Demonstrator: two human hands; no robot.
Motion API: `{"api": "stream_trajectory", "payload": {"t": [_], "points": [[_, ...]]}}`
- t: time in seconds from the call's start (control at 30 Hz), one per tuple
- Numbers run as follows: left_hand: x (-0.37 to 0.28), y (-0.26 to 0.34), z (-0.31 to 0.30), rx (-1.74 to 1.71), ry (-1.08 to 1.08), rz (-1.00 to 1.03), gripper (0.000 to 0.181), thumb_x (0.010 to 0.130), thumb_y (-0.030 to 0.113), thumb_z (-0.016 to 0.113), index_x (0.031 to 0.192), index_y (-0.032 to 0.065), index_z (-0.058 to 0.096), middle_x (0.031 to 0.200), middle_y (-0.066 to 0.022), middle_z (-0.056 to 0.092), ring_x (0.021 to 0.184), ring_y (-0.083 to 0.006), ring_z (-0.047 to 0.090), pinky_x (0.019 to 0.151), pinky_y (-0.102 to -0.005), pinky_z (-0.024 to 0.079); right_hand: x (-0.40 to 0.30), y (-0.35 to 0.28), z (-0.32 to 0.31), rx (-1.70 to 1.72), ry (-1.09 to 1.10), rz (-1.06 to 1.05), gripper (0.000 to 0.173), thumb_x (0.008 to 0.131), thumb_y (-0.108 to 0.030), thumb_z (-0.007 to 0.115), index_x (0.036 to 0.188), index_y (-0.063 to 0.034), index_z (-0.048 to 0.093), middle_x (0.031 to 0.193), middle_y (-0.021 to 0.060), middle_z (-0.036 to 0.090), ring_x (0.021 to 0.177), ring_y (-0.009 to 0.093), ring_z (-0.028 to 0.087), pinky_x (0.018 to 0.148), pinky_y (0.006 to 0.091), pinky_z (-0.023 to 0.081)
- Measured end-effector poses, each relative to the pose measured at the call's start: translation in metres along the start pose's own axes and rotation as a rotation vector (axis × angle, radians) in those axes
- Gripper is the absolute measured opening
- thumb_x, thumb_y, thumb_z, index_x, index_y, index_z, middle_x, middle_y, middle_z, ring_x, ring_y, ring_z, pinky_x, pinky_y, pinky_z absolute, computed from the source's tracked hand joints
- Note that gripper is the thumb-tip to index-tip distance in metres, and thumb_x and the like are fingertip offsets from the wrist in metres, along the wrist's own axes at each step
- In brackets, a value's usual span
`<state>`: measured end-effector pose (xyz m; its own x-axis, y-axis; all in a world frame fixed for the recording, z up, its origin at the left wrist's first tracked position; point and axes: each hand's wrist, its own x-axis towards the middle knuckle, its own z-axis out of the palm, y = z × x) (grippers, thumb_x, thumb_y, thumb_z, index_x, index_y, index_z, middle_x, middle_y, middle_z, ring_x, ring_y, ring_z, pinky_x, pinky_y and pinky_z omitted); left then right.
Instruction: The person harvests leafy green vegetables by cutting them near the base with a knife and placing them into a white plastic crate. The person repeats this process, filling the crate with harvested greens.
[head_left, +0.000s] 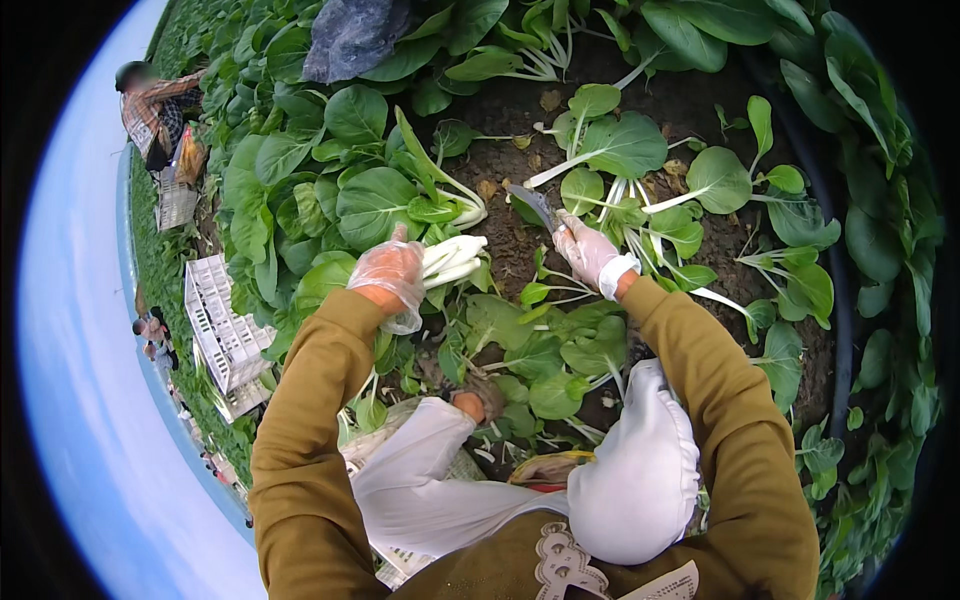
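My left hand (388, 271), in a clear plastic glove, grips a head of pale-stalked leafy greens (454, 260), its white stalk ends facing right. A curved knife (534, 204) is held in my gloved right hand (586, 249), its blade angled up and left, apart from the greens. Just beyond my left hand lies another leafy plant (381, 201) with its pale base towards the middle. Cut leaves with white stalks (622, 144) are scattered on the soil around my right hand. The knife's handle is mostly hidden in my fingers.
White plastic crates (229, 319) stand at the left among the crop rows. A dark hose (843, 352) runs along the right side of the bed. Dark plastic sheeting (352, 39) lies on leaves at the top. A person (150, 105) crouches far left, with other people further off.
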<state>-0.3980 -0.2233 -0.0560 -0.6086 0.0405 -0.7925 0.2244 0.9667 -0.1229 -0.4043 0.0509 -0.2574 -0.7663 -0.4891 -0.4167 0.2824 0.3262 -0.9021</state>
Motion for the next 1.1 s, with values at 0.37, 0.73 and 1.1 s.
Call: {"api": "stream_trajectory", "payload": {"t": [0.37, 0.73, 1.1], "points": [[-0.087, 0.053, -0.014, -0.81, 0.267, 0.251, 0.06, 0.061, 0.013, 0.071, 0.117, 0.0051, 0.053, 0.124, -0.0169, 0.053, 0.119, -0.0346, 0.049, 0.095, -0.0409, 0.043, 0.017, -0.034, 0.077, -0.324, -0.126, -0.064, 0.053, 0.093, -0.026, 0.046, 0.14, -0.0068, 0.033, 0.11, 0.0192, 0.06, 0.099, 0.036, 0.058, 0.087, 0.043, 0.045], [0.05, 0.021, 0.017, -0.135, -0.05, -0.221, 0.045, 0.074, 0.02, 0.059, 0.115, 0.0019, 0.058, 0.14, -0.0379, 0.024, 0.1, -0.0401, 0.061, 0.087, -0.04, 0.049, 0.024, 0.018, 0.056, 0.088, -0.089, -0.005, 0.046, 0.092, -0.02, 0.05, 0.136, -0.0069, 0.042, 0.096, 0.0206, 0.065, 0.084, 0.034, 0.063, 0.075, 0.0355, 0.048], [0.062, 0.007, 0.063, -0.097, 0.207, -0.249, 0.035, 0.084, 0.012, 0.049, 0.112, -0.0082, 0.046, 0.086, -0.0259, 0.066, 0.083, -0.0396, 0.065, 0.074, -0.0455, 0.051, 0.067, -0.013, 0.081, -0.381, -0.126, 0.081, 0.052, 0.093, -0.026, 0.047, 0.143, -0.02, 0.032, 0.097, 0.0249, 0.063, 0.088, 0.04, 0.061, 0.079, 0.0423, 0.047]]}}
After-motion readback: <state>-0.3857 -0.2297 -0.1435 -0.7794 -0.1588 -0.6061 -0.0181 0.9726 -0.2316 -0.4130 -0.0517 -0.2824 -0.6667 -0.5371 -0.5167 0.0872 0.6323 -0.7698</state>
